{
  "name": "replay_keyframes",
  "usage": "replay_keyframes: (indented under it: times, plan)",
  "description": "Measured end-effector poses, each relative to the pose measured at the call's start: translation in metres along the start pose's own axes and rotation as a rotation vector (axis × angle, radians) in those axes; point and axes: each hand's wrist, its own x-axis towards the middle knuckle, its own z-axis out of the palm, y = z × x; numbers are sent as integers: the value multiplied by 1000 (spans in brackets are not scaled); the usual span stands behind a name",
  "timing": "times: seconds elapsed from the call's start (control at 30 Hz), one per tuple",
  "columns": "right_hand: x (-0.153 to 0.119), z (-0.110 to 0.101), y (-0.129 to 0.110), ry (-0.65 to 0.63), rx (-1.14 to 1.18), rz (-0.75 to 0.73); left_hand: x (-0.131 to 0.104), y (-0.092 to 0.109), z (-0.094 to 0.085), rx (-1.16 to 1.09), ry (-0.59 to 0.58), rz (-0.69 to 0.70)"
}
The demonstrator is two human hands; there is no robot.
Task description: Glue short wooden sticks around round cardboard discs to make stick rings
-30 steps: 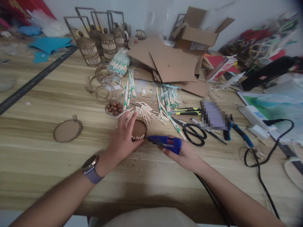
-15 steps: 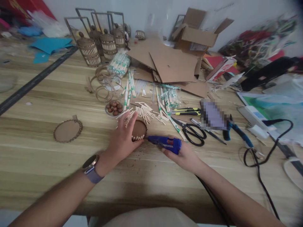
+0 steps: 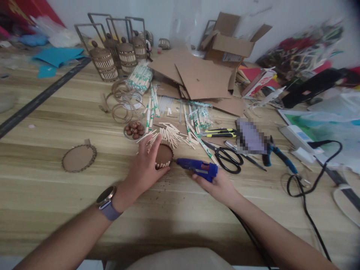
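Left hand [image 3: 143, 165], thumb and fingers spread, is set at the left side of a round brown base [image 3: 164, 153] on the tabletop [image 3: 171, 225]; short pale sticks [image 3: 163, 165] are ranged along its near edge. A blue glue gun [image 3: 197, 168], nozzle directed at the base's right rim, is gripped by the right hand [image 3: 221, 185].

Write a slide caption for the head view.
Left hand at a round cardboard base, right hand holding a blue glue gun beside it.

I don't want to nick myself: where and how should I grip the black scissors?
Likely best by the looped handles, from the near right: the scissors seem to lie flat, loops toward the right, blades pointing away to the left, near a wrapped stick. The right hand is nearest, but holds the glue gun.
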Motion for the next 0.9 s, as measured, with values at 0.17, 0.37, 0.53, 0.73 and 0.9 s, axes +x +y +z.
replay_keyframes:
  times: [0.17, 0.37, 0.53, 0.73, 0.9]
  plan:
    - [-1, -14, -7, -113, 253, 199, 0, -3, -1, 14, 4, 21]
    - [-4, -19, -15, -419, 324, 286, 0, -6, -3, 50, -7, 35]
    - [-2, -13, -17, -350, 221, 249, 0, -6, -4, 53, -4, 33]
    - [3, -18, -16, -296, 17, 111, 0, -6, -4, 63, -6, 20]
    - [10, -26, -17, -347, -148, 17, 1, -7, -4, 72, -5, 33]
